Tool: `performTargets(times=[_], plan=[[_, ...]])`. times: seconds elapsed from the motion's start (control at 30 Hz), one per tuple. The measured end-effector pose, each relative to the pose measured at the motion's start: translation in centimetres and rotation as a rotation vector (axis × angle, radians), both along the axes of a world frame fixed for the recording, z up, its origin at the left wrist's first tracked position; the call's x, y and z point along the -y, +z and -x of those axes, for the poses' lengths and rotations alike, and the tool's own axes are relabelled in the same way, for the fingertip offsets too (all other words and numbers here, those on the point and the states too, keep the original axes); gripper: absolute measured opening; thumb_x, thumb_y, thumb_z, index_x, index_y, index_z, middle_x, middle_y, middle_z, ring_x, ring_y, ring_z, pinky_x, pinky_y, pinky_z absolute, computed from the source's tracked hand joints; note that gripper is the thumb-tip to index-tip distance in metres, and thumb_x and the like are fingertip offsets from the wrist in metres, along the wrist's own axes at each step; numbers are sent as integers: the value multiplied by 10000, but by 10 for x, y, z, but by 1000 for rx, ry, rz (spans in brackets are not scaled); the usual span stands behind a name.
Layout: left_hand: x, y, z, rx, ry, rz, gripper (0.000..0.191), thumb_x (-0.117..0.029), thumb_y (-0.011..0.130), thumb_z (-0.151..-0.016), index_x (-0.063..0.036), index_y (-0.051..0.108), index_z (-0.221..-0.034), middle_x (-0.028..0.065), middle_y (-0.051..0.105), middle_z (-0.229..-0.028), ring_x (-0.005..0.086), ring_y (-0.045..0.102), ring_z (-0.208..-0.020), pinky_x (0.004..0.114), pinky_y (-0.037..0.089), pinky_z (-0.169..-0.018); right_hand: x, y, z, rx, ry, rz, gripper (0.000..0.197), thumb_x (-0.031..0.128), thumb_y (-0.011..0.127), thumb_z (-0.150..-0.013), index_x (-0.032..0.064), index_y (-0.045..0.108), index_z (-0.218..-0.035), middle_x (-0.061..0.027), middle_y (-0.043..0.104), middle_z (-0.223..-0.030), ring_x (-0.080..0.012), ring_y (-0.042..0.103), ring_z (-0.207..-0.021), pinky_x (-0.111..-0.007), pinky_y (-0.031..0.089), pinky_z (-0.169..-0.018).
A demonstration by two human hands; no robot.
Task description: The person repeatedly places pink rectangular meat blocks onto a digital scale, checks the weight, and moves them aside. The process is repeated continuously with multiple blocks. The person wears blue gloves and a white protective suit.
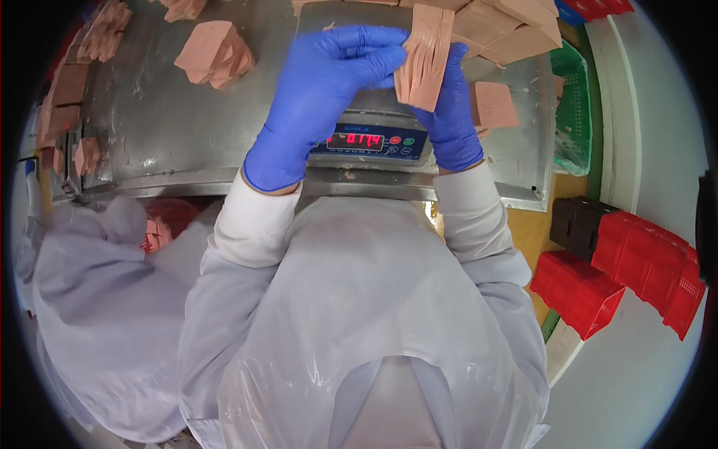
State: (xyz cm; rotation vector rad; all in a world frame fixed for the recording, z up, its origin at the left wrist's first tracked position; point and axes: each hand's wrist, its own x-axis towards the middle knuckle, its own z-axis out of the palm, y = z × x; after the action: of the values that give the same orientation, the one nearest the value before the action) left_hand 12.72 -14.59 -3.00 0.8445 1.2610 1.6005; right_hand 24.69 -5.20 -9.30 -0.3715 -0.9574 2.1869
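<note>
Both of my hands wear blue gloves and hold one stack of sliced pink meat [425, 59] above a digital scale [367, 142] with a lit red display. My left hand [331, 84] grips the stack's left side with thumb and fingers. My right hand [455, 112] supports it from the right and behind, its fingers partly hidden by the slices. Just right of my right hand, a few flat slices [496, 105] lie on the metal surface. Large blocks of the same sliced meat [505, 31] are piled beyond the scale.
A stack of slices [214, 55] stands on the steel table [168, 123] at left, with more meat along its far left side. A green basket [573, 106] is beyond the right edge. Red crates [578, 292] and a black crate [580, 224] are lower right. A co-worker [112, 314] is close at left.
</note>
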Motion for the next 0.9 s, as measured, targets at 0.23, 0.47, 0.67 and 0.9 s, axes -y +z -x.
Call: performTargets(times=[0.23, 0.47, 0.67, 0.9], plan=[[-8, 8, -5, -348, 61, 20, 289, -62, 618, -764, 6, 589, -1044, 47, 618, -870, 86, 571, -773, 220, 481, -690, -12, -16, 0, -56, 49, -1, 541, 455, 382, -892, 63, 353, -1262, -79, 456, -1212, -201, 464, -1086, -328, 379, -936], [-28, -26, 27, -366, 246, 42, 352, -121, 621, -691, -26, 604, -1029, 45, 617, -767, 70, 557, -638, 208, 467, -600, -21, -22, -1, -629, 158, 408, 603, 500, 459, -836, 79, 373, -1260, -144, 415, -1258, -245, 405, -1158, -399, 306, -998], [-9, -69, 71, -943, 442, 323, 560, -241, 670, -655, -62, 514, -1162, 158, 539, -1024, 213, 578, -834, 311, 468, -732, -44, -28, -31, -689, 58, 436, 572, 483, 430, -853, 79, 400, -1257, -133, 483, -1190, -265, 450, -1119, -408, 345, -962], [-13, -49, 49, -1357, 503, 82, 451, -131, 636, -741, -21, 495, -1154, 135, 517, -1145, 214, 513, -1022, 313, 396, -879, -58, -8, -61, 251, -401, -6, 439, 273, 445, -881, 33, 381, -1243, -108, 509, -1157, -209, 499, -1061, -302, 447, -824]])
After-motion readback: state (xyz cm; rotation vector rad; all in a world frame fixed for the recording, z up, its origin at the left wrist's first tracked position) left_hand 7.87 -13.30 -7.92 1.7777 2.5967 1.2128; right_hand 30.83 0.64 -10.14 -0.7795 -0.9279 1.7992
